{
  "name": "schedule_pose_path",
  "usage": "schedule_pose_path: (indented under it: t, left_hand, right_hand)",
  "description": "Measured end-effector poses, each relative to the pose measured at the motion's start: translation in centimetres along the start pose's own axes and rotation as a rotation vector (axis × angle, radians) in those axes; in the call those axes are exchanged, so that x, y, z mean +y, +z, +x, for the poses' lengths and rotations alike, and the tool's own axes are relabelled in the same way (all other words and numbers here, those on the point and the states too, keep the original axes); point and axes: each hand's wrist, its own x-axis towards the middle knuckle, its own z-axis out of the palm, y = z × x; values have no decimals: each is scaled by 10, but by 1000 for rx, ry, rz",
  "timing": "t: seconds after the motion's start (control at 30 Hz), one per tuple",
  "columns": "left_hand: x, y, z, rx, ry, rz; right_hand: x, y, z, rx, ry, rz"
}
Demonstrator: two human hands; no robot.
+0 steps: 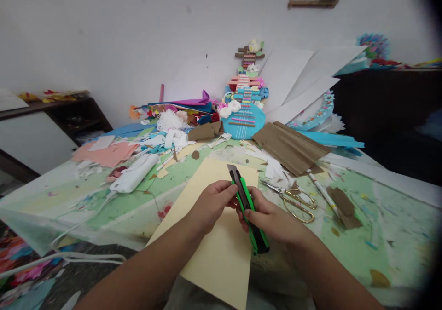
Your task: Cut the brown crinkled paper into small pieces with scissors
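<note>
A green and black box cutter [253,222] is held between my two hands, its blade out and pointing away from me. My right hand [271,211] wraps round the handle with the thumb along it. Near the blade end, my left hand [217,202] pinches the cutter's side between thumb and fingers. Beneath both hands lies a cream sheet of card [221,255], its near end jutting over the table edge. Gold-handled scissors [299,204] rest on the table just right of my right hand.
Brown crepe paper [290,146] and a white pen-like stick [322,192] lie to the right. At the back stands a blue paper guitar [241,121]. A white power strip [134,174] with its cord sits left, near pink paper [107,152]. Paper scraps litter the green tablecloth [373,255].
</note>
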Motion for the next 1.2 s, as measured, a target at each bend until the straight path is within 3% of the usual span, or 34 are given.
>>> schedule_pose_path:
  t: [0.6, 0.77, 0.87, 0.97, 1.1, 1.13, 1.2]
  left_hand:
    - [-3, 10, -1, -20, -58, -41]
    - [-4, 13, 0, -51, -57, -100]
    - [-4, 15, 1, -29, -25, -30]
    - [1, 7, 2, -27, 35, 209]
    - [4, -30, -7, -190, 349, 1035]
    - [1, -41, -11, -243, 371, 1240]
    - [-10, -58, -19, -180, 241, 1536]
  right_hand:
    - [6, -12, -11, -23, 22, -85]
    - [10, -10, -8, 82, 85, 119]
    - [13, -6, -6, 125, 132, 282]
    - [17, -5, -4, 147, 153, 297]
    - [20, -11, -5, 243, 140, 305]
    - [20, -14, -5, 273, 136, 301]
    - [16, -19, -5, 337, 133, 289]
